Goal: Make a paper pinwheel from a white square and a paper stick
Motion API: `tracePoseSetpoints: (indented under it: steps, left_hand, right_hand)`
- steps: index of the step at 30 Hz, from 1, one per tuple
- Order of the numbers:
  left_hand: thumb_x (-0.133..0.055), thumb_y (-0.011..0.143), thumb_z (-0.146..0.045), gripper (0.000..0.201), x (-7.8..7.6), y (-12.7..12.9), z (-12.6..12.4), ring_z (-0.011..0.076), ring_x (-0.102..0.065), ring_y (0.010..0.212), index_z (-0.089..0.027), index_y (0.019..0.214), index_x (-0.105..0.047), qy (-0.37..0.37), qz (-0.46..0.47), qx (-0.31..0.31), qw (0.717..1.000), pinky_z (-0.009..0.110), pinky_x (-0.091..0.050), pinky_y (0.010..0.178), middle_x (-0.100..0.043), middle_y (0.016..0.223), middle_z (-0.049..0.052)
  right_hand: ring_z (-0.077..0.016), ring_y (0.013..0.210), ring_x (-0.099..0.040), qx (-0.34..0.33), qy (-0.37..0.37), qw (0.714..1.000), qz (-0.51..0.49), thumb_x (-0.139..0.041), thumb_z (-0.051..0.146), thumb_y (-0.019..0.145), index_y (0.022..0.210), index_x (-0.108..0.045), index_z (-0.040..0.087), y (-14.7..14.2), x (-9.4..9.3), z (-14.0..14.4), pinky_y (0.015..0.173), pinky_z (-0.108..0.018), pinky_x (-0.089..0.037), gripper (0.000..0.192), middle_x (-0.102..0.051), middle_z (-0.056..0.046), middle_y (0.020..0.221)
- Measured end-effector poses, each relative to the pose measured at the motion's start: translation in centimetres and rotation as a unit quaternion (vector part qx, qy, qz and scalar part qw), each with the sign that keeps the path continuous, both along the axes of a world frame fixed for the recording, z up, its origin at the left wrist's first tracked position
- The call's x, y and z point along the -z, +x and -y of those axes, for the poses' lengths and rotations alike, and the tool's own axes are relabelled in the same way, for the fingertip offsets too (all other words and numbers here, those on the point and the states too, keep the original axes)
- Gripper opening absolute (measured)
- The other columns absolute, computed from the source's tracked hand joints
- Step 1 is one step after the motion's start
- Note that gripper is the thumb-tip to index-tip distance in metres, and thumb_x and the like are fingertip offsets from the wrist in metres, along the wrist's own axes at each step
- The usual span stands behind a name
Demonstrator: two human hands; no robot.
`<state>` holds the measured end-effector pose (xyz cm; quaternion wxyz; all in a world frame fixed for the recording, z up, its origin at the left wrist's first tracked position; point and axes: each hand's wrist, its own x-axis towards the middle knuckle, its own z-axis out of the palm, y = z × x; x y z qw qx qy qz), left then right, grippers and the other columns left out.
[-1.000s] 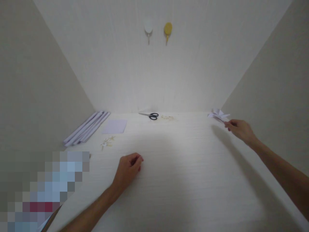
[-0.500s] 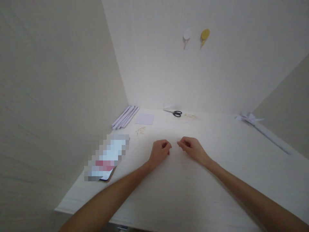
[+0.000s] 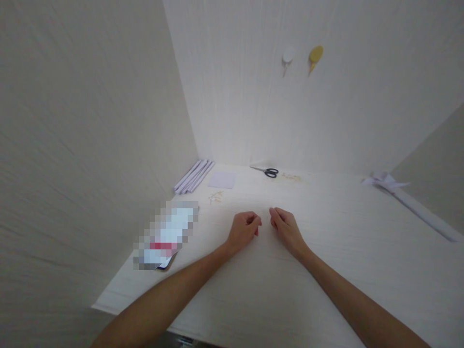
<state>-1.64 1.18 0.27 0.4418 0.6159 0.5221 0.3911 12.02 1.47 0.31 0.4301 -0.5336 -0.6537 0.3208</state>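
1. Head view: the table [image 3: 326,270] bears everything.
2. Left hand [image 3: 243,231] and right hand [image 3: 286,227] rest curled, loosely closed, seemingly empty.
3. Nearest, the paper scraps [image 3: 216,195]: light, flimsy; pinch by an edge.

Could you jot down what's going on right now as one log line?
left hand: curled, resting on table | right hand: curled beside it, apart | scissors: at back wall | paper flower: far right
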Motion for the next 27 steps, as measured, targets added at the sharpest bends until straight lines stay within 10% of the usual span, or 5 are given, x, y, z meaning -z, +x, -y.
tracePoseSetpoints:
  steps: [12,19,27]
  left_hand:
    - [-0.044,0.071,-0.027,0.022,-2.6,-2.5,-4.5,0.0079,-0.049,0.044,-0.012,0.070,-0.060,0.027,-0.194,0.068,0.978,0.019,-0.037,0.044,-0.057,0.054,0.000]
    - [-0.053,0.066,-0.018,0.012,-6.3,-7.4,-13.8,0.0190,-0.056,0.076,-0.010,0.062,-0.062,0.088,-0.433,0.047,0.896,0.028,-0.040,0.068,-0.063,0.069,0.007]
    - [-0.049,0.078,-0.035,0.027,-5.0,-7.5,-15.9,0.0182,-0.055,0.087,-0.012,0.090,-0.058,0.059,-0.549,0.068,0.831,0.036,-0.043,0.076,-0.059,0.094,0.007]
  right_hand:
    - [-0.0102,0.042,-0.037,-0.024,0.009,1.000,-0.005,-0.038,0.039,0.079,0.045,-0.036,0.020,0.1,0.1,-0.4,0.045,-0.023,-0.029,0.039,-0.037,0.004,0.041]
    - [-0.0096,0.041,-0.036,-0.026,0.015,1.000,-0.003,-0.039,0.036,0.078,0.044,-0.037,0.020,0.1,0.2,-0.4,0.044,-0.022,-0.028,0.038,-0.039,0.003,0.040]
    - [-0.0099,0.042,-0.038,-0.037,0.012,0.999,0.002,-0.039,0.036,0.079,0.044,-0.038,0.019,0.1,0.3,-0.4,0.046,-0.022,-0.029,0.038,-0.040,0.003,0.041]
